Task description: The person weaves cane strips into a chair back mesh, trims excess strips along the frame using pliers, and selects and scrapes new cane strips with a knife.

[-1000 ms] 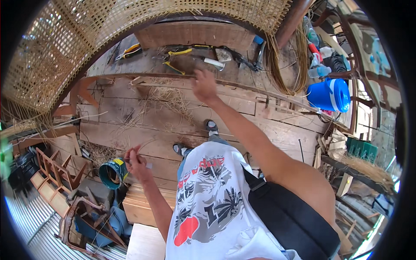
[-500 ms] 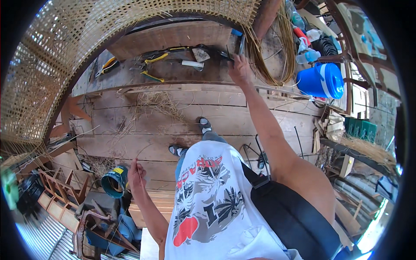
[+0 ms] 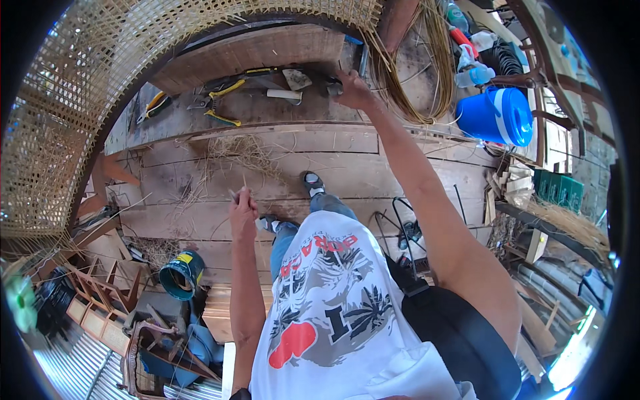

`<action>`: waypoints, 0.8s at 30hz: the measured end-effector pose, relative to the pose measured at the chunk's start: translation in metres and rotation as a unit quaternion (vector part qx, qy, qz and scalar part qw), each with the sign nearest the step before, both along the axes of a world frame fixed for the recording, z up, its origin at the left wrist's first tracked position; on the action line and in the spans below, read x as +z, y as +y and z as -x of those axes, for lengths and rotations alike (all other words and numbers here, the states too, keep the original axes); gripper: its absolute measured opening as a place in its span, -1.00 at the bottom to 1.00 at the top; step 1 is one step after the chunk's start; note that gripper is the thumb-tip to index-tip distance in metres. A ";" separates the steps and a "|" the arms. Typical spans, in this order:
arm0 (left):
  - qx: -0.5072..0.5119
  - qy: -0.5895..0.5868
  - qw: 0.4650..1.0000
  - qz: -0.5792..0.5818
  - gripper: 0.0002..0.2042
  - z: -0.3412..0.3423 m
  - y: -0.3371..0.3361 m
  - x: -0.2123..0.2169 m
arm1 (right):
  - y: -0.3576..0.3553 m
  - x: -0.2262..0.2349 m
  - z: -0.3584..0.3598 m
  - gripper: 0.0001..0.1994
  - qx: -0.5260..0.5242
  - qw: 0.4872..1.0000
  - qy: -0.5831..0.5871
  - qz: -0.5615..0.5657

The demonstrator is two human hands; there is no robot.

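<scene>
My left hand is raised over the plank floor, its fingers closed on a thin tan strip that looks like cane and pokes up past the fingertips. At the workbench, my right hand reaches down with curled fingers around a small dark thing, too hidden to name. Left of that hand lie a scraper with a pale blade and a white cylindrical piece. Yellow-handled cutters and yellow-and-black pliers lie farther left. A woven cane panel in a dark curved frame arches over the upper left.
Coiled cane strands hang at the bench's right, by a blue jug and a plastic bottle. Loose cane scraps litter the floor. A green bucket stands lower left, near wooden chair frames.
My left hand has moved up and to the right, away from the bucket, with the strip. My right hand has shifted slightly left along the bench. The view has shifted a little.
</scene>
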State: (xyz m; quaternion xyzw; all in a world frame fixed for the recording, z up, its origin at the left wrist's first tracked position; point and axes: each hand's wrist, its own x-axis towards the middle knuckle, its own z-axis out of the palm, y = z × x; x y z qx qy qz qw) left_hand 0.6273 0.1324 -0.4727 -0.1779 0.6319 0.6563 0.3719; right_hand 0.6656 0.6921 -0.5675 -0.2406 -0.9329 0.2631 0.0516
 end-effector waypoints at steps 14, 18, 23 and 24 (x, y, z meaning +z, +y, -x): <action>-0.105 -0.070 0.992 -0.023 -0.63 -0.002 0.006 0.000 | 0.009 -0.014 0.008 -0.53 -0.144 0.987 -0.018 0.075; -0.142 -0.070 0.987 -0.008 -0.62 0.014 -0.004 0.005 | -0.018 0.009 0.019 -0.59 -0.162 0.986 -0.023 0.025; -0.177 -0.060 0.982 0.000 -0.63 0.041 -0.030 0.016 | -0.038 0.007 0.008 -0.61 -0.172 0.982 -0.075 0.009; -0.172 -0.067 0.983 0.000 -0.64 0.048 -0.034 0.017 | -0.037 0.005 0.004 -0.61 -0.171 0.982 -0.074 0.006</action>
